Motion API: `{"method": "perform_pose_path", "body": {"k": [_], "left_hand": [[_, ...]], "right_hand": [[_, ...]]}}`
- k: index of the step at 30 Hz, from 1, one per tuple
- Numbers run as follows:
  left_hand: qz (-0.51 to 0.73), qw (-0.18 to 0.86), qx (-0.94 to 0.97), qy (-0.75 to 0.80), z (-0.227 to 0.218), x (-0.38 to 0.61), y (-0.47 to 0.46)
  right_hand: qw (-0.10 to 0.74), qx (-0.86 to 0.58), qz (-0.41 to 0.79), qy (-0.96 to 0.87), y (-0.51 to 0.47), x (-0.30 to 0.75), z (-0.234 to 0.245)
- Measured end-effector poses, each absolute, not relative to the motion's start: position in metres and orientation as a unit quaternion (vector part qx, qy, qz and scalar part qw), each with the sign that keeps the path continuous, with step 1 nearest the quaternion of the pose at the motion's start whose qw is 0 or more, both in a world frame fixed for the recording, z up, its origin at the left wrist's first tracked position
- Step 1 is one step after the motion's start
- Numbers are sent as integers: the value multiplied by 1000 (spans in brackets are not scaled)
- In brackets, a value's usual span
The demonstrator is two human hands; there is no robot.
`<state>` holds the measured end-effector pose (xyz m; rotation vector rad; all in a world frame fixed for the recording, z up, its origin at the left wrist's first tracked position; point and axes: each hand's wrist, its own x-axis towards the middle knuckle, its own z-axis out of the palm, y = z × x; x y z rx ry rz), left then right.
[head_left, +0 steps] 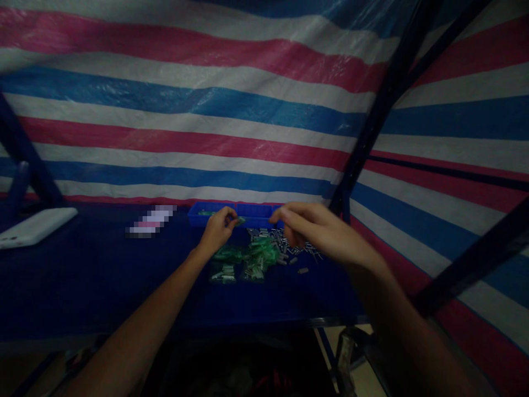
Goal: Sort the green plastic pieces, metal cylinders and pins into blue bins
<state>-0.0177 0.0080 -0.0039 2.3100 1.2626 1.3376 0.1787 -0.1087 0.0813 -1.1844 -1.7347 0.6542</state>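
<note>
My left hand (221, 227) pinches a small clear-green plastic packet (240, 220) between thumb and fingertips, in front of the blue divided bin (254, 211). My right hand (303, 221) hovers over the right part of the bin and the loose metal pieces. Its fingers are loosely bent and apart, and nothing shows in them. Below the hands lies a heap of green plastic bags (262, 251) among short grey metal cylinders (282, 259). Thin metal pins (312, 249) are scattered to the right, partly behind my right hand. A clear packet of pale rods (223, 273) lies nearest me.
The dark blue tabletop (103, 281) ends at a front edge. A white flat device (37, 226) lies far left, and a blurred-out pinkish item (152, 221) beside it. Blue metal posts (374, 116) and striped sheeting (198, 105) enclose the table.
</note>
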Motion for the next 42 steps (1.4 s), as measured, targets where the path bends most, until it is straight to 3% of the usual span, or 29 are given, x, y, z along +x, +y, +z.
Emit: {"method": "perform_pose_path", "body": {"k": [4, 9, 12, 15, 17, 19, 22, 24, 27, 34, 39, 42], "left_hand": [[495, 7, 796, 347, 7, -17, -8], [490, -36, 806, 332, 13, -17, -18], [439, -21, 831, 340, 13, -16, -16], [423, 70, 833, 351, 10, -16, -10], [442, 179, 801, 362, 8, -15, -5], [463, 296, 742, 384, 6, -14, -1], [469, 422, 661, 407, 4, -12, 2], [477, 443, 636, 415, 3, -12, 3], [515, 370, 653, 414, 2, -14, 5], [512, 56, 753, 409, 6, -12, -10], [469, -23, 827, 308, 10, -5, -25], [411, -31, 871, 265, 15, -6, -24]], "right_hand": [[328, -542, 436, -639, -61, 154, 72], [412, -500, 503, -573, -27, 138, 47], [516, -491, 403, -575, -21, 140, 28], [598, -489, 167, -613, -18, 150, 11], [598, -487, 30, -636, -19, 158, 4], [575, -491, -34, -653, -21, 162, 1], [526, -475, -34, -705, -25, 159, -2], [492, -445, -12, -748, -26, 152, -5], [473, -425, 17, -772, -26, 142, -10], [506, -484, 76, -709, -32, 134, -6], [543, -497, 184, -652, -32, 135, 0], [553, -508, 186, -634, -28, 138, 1]]}}
